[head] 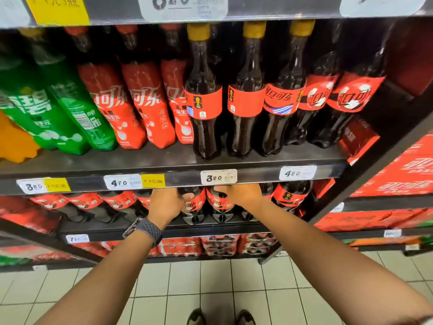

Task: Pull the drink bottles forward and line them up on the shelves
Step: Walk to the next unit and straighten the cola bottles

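Two hands at work in the head view, both reaching under the price rail into the lower shelf (164, 227). Left hand (165, 204) curled round the shoulder of one cola bottle (193, 207); right hand (241, 195) curled round the neighbouring cola bottle (219, 206). Both bottles upright, side by side, close to the front edge. Wristwatch (146, 229) on the left forearm.

Judged as mid-task. On the upper shelf (117, 161), front row of tall cola bottles (203, 99) standing near the lip and fairly even; red-wrapped bottles (140, 102) and green bottles (77, 113) to the left set a little further back, seemingly leaning, though possibly only lens distortion. On the lower shelf, bottles left of the held pair (93, 202) sitting deeper, well behind the front edge, so likely still to be drawn forward; one more bottle to the right (290, 195) near the front. Lowest shelf packs (218, 246) untouched as far as visible. Alignment further along hidden by the rail.
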Motion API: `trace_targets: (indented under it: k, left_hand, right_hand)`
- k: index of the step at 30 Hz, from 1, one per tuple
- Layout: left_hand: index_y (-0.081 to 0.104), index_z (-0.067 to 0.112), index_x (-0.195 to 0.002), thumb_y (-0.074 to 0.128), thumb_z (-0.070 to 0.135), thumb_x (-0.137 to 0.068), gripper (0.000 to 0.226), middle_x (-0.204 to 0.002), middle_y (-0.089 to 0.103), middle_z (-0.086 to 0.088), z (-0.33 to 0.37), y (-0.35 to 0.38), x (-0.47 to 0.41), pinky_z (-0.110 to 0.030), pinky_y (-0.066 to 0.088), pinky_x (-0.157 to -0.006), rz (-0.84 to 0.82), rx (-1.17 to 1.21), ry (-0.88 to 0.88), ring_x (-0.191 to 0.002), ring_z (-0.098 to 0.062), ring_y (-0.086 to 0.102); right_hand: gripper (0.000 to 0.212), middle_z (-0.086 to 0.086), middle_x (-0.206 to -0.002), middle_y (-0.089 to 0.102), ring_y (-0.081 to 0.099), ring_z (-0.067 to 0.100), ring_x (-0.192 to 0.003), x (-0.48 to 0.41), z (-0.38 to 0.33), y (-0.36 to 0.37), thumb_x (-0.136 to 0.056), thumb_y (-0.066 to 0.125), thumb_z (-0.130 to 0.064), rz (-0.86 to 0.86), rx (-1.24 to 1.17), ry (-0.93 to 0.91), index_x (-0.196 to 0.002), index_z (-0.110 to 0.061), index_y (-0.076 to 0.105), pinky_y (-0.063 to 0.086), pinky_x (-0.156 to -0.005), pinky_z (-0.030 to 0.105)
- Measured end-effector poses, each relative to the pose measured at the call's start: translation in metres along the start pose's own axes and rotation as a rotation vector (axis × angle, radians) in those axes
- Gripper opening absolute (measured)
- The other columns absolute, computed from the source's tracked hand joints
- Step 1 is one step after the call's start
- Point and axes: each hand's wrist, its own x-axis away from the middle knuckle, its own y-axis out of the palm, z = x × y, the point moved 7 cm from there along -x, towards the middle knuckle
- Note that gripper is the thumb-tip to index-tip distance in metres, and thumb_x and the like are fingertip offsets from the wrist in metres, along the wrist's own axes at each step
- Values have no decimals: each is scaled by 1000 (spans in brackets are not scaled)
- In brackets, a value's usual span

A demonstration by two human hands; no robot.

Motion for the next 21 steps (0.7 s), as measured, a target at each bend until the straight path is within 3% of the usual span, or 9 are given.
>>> trace_targets:
  k: [3, 7, 11, 14, 15, 18, 21]
  left_hand:
    - [62, 33, -112, 73, 49, -76, 41, -86, 67, 7, -5, 3, -4, -22, 37, -65, -105, 50, -27, -83, -18, 64]
    - [58, 26, -124, 62, 45, -87, 42, -107, 69, -4, -15, 8, -8, -28, 45, -71, -143, -34, -5, -95, -29, 62]
    - [58, 25, -123, 59, 45, -89, 40, -98, 69, -5, -21, 13, -9, -26, 39, -65, -165, -36, -20, -88, -29, 63]
    - [64, 20, -108, 59, 46, -89, 32, -63, 57, 7, -20, 12, -8, -24, 32, -54, -157, -48, -15, -72, -26, 60]
    - [65, 20, -106, 60, 45, -88, 31, -60, 53, 9, -19, 10, -7, -24, 31, -53, -140, -39, -4, -71, -26, 61]
    - [63, 17, -113, 64, 42, -87, 37, -73, 66, -5, -13, 5, -2, -26, 35, -56, -82, -49, 22, -71, -29, 62]
    - [63, 11, -101, 70, 37, -82, 33, -73, 63, -7, -6, -3, 12, -30, 45, -61, 36, -76, 38, -73, -28, 59]
  right_hand:
    - [57, -11, -150, 36, 27, 17, -140, 4, 6, -9, -88, 54, -56, -40, 53, -6, -141, -40, 40, 18, -116, 33]
    - [55, -14, -144, 44, 34, 16, -136, 13, 0, -17, -83, 54, -64, 87, 110, -37, -134, -44, 48, 26, -111, 32]
    - [56, -10, -142, 48, 39, 19, -133, 13, -3, -14, -84, 52, -64, 121, 207, 19, -135, -40, 48, 34, -107, 36]
    - [46, -9, -134, 56, 48, 18, -124, 10, 3, -14, -88, 53, -58, 68, 143, 42, -129, -38, 55, 41, -100, 36]
    - [44, -10, -133, 57, 49, 18, -123, 10, 4, -15, -88, 52, -57, 49, 158, 41, -129, -38, 55, 41, -99, 37]
    - [43, -8, -128, 60, 53, 19, -119, 15, 0, -17, -88, 54, -54, 60, 156, 20, -126, -34, 58, 44, -95, 36]
    - [38, 0, -108, 66, 59, 19, -104, 37, -1, -21, -88, 58, -48, 179, 58, -60, -118, -23, 58, 48, -88, 34]
